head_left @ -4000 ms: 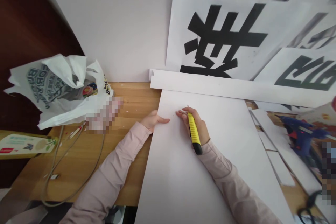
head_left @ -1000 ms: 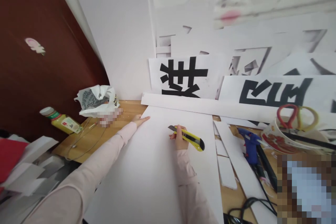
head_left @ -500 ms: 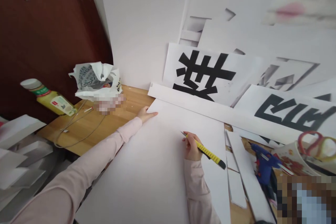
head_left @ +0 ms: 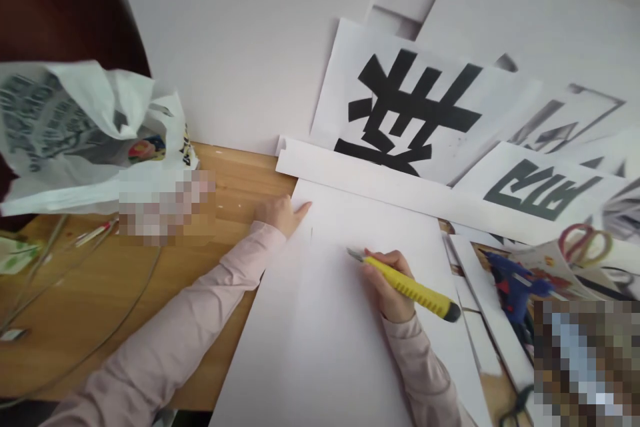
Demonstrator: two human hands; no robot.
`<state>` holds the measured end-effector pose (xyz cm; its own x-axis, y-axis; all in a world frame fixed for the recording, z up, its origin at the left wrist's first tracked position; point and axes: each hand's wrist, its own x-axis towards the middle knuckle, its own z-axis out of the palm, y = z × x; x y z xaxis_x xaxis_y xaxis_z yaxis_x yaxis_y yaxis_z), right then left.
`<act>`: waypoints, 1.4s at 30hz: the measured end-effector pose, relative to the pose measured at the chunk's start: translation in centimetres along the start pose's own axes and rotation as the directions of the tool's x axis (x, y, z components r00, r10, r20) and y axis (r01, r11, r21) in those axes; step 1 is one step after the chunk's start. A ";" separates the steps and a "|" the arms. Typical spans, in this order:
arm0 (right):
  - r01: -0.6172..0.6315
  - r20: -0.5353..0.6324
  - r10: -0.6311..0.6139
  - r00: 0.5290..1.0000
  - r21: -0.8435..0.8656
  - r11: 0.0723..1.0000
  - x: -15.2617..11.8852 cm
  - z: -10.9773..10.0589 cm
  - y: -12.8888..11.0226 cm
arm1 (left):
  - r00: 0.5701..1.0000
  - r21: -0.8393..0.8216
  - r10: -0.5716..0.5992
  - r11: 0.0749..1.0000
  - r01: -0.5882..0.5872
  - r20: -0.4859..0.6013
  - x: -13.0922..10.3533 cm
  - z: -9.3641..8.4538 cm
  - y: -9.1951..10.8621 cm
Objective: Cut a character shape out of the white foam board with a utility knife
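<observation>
A large white board (head_left: 340, 340) lies flat in front of me, with a short dark line near its upper left edge. My left hand (head_left: 281, 215) grips that left edge, thumb stretched over the top; the other fingers are partly hidden. In my right hand (head_left: 395, 283) is a yellow utility knife (head_left: 415, 288) with a black end cap. Its bare blade points left, just over the board; whether the tip touches the surface I cannot tell.
Behind the board runs a long white strip (head_left: 425, 197), below sheets with black characters (head_left: 425, 103). At right are a blue glue gun (head_left: 517, 283), scissors (head_left: 583, 243) in a cup, and more strips. A plastic bag (head_left: 95, 120) and a cable (head_left: 135, 310) lie left.
The view has swung left and come closer, so the bag looks larger. My right hand still holds the utility knife over the board. A short dark line now shows near my left thumb.
</observation>
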<state>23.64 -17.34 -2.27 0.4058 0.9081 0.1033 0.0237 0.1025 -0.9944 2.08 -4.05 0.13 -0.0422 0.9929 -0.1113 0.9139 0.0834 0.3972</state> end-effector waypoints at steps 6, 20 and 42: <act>0.208 0.225 -0.166 0.960 -0.182 0.961 -0.2 4.9 -1.2 | 0.998 0.024 0.022 0.999 -0.023 0.063 -0.1 -1.1 -0.1; 0.274 0.289 -0.185 0.939 -0.306 0.912 -1.9 6.0 -2.6 | 0.987 0.122 -0.056 0.992 0.038 0.151 0.6 -1.8 0.6; 0.224 0.346 -0.103 0.932 -0.329 0.917 -2.9 5.2 -2.8 | 0.999 0.089 -0.010 0.996 0.007 0.037 0.3 -1.3 0.1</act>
<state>17.68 -18.11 0.29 0.0593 0.9767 0.2062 0.4132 0.1640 -0.8957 1.62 -3.66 1.33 -0.0369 0.9882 -0.1489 0.9457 0.0827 0.3142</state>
